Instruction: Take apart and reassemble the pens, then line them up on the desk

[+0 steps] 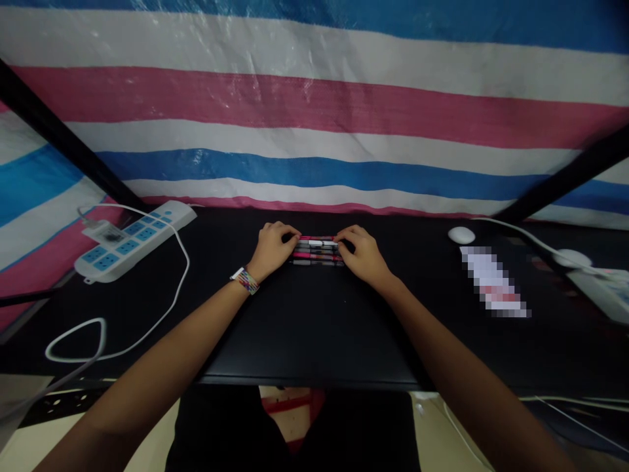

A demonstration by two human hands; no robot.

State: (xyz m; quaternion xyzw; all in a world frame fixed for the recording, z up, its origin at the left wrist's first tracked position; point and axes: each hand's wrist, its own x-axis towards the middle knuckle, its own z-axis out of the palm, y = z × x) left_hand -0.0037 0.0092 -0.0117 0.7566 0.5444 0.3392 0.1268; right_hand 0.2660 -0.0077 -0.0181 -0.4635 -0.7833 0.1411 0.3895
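Several pens (317, 252) lie side by side on the black table, their lengths running left to right. Red, white, grey and dark barrels show among them. My left hand (273, 247), with a woven multicoloured band at the wrist, pinches the left end of the pens at the far side of the row. At the opposite end, the thumb and forefinger of my right hand (362, 254) close on the right tips of those same far pens. Which single pen each hand grips is too small to tell.
A white power strip (140, 239) with blue sockets stands at the left, with a plugged-in white cable (185, 275) looping over the black table (314, 328). To the right are a white rounded object (461, 235), a blurred-out packet (494, 282) and another cable. Striped sheeting (314, 105) hangs behind.
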